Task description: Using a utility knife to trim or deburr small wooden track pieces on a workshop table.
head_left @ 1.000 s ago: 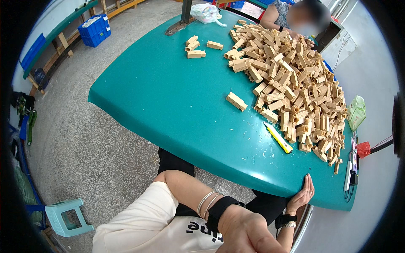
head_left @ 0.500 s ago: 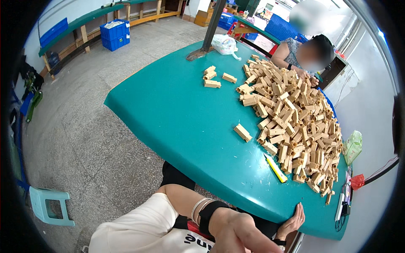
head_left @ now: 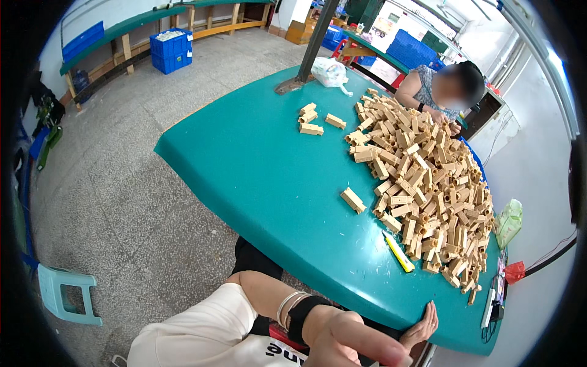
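With the left hand (head_left: 351,342) empty and loosely curled and the right hand (head_left: 422,327) flat on the table edge (head_left: 367,287), the block heap (head_left: 422,183) lay untouched — only a few blocks (head_left: 313,119) set apart.

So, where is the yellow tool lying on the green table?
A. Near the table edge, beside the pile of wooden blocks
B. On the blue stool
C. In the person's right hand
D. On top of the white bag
A: the yellow tool lies flat on the green table near its edge, beside the pile of wooden blocks.
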{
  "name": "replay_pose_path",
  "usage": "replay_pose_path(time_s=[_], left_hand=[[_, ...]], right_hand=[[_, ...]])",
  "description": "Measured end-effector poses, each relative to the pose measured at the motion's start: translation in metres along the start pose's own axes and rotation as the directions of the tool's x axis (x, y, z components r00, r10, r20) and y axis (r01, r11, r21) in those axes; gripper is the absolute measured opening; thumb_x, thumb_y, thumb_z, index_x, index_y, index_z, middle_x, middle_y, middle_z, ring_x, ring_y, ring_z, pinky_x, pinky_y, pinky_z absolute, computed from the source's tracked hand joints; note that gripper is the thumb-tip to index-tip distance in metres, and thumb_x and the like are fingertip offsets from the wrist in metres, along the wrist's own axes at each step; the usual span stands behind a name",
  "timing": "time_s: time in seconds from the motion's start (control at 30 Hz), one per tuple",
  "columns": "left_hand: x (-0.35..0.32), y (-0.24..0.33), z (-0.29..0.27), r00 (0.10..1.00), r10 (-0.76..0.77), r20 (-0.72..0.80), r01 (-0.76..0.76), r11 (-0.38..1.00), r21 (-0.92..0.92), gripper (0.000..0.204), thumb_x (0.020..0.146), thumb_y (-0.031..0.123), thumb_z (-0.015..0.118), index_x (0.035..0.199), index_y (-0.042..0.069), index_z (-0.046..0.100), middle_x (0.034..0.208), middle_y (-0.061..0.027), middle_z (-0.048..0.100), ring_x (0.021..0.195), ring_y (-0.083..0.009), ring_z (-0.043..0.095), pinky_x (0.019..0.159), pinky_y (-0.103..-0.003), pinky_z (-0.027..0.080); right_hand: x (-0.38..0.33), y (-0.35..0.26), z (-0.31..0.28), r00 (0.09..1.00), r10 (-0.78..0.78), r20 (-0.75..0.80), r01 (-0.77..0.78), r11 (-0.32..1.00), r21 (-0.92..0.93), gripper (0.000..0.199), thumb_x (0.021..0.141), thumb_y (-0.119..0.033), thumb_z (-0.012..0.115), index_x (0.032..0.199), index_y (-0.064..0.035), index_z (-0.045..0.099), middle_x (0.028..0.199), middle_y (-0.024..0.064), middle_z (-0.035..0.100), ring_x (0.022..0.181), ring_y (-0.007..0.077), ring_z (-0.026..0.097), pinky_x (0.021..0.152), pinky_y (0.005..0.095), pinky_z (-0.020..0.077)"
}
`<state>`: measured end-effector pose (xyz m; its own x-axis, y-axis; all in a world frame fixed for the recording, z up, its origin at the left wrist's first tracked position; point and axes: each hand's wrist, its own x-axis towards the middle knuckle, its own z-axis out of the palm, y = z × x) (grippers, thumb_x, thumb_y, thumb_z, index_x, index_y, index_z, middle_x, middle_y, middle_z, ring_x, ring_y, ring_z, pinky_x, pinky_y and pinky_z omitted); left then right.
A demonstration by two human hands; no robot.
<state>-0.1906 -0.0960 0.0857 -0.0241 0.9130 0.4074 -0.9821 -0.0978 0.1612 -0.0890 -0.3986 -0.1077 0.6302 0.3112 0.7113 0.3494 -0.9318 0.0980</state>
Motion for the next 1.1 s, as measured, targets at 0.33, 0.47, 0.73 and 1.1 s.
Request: replay_pose_path(time_s=[0.33,0.47,0.73,1.1], left_hand=[[-0.029,0.014,0.014,0.988,-0.128,-0.089,0.136,0.986,0.093,0.052,0.082,0.010,0.075,0.129,0.017,0.052,0.102,0.0004,0.064,0.105,-0.0067,0.052,0.090,-0.016,0.042],[-0.051,0.001,-0.029,0.989,-0.123,0.080,0.120,0.992,0.037,0.044,0.085,0.009,0.072,0.124,0.012,0.053,0.102,-0.0015,0.064,0.104,-0.0050,0.053,0.090,-0.015,0.043],[-0.083,-0.032,-0.116,0.905,-0.083,0.418,0.129,0.988,-0.082,0.029,0.090,0.007,0.066,0.116,0.002,0.055,0.103,-0.0051,0.065,0.102,-0.0017,0.054,0.088,-0.011,0.044],[-0.126,-0.063,-0.202,0.689,0.091,0.719,0.033,0.987,-0.157,0.013,0.097,0.001,0.052,0.096,-0.011,0.057,0.103,-0.0124,0.066,0.097,0.0012,0.059,0.085,-0.005,0.044]], right_hand=[[-0.002,-0.001,-0.002,1.000,0.027,0.002,-0.027,1.000,0.016,0.046,0.100,-0.018,0.028,0.125,0.0039,0.060,0.123,0.0187,0.064,0.117,0.0327,0.059,0.105,0.0425,0.0367],[0.000,-0.004,-0.004,0.999,0.030,0.016,-0.030,0.999,0.011,0.046,0.100,-0.020,0.028,0.125,0.0036,0.060,0.123,0.0185,0.064,0.117,0.0328,0.059,0.105,0.0426,0.0365],[-0.001,0.003,0.000,1.000,-0.004,0.001,0.004,1.000,0.002,0.049,0.101,-0.023,0.026,0.124,0.0031,0.061,0.124,0.0181,0.064,0.117,0.0315,0.059,0.105,0.0422,0.0368],[-0.001,-0.002,-0.003,0.998,0.043,0.035,-0.043,0.999,-0.014,0.050,0.101,-0.022,0.025,0.123,0.0031,0.061,0.124,0.0180,0.064,0.118,0.0309,0.059,0.106,0.0415,0.0359]])
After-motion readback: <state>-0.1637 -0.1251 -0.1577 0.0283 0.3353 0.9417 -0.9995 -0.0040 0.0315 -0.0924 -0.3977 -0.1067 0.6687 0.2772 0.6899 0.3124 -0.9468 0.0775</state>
